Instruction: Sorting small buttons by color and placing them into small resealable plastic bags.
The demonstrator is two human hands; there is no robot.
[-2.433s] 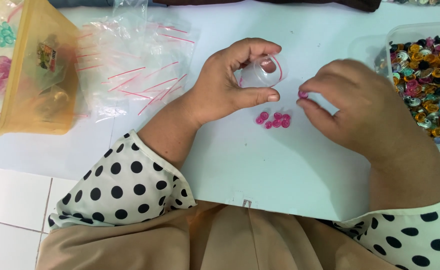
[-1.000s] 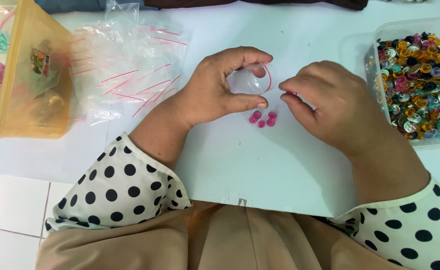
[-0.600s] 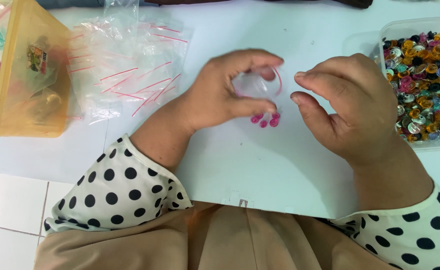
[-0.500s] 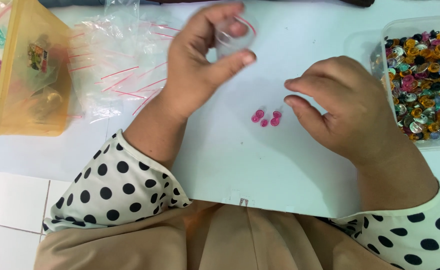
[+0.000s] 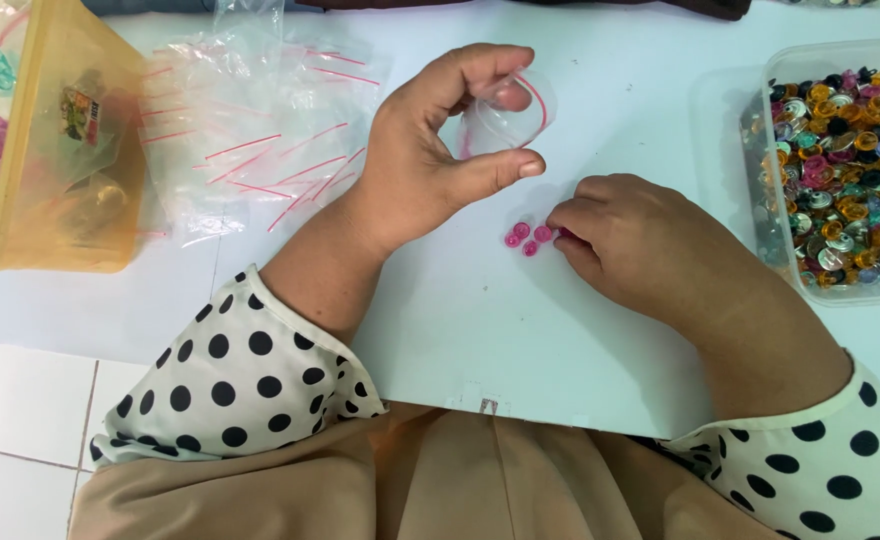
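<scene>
My left hand [image 5: 430, 150] holds a small clear zip bag with a red strip [image 5: 510, 108] between thumb and fingers, lifted just above the white table [image 5: 460, 320]. A few small pink round beads [image 5: 525, 238] lie on the table below it. My right hand [image 5: 640, 250] rests on the table right of the beads, its fingertips touching the nearest pink one; whether a bead is pinched is hidden by the fingers.
A heap of clear zip bags with red strips [image 5: 260, 130] lies at the upper left. A yellow plastic tub [image 5: 50, 150] stands at the far left. A clear box of mixed coloured beads [image 5: 840, 170] stands at the right edge.
My left hand has swung the small bag up and then back down over the beads. My right hand has dropped from the bag's mouth to the pink beads.
</scene>
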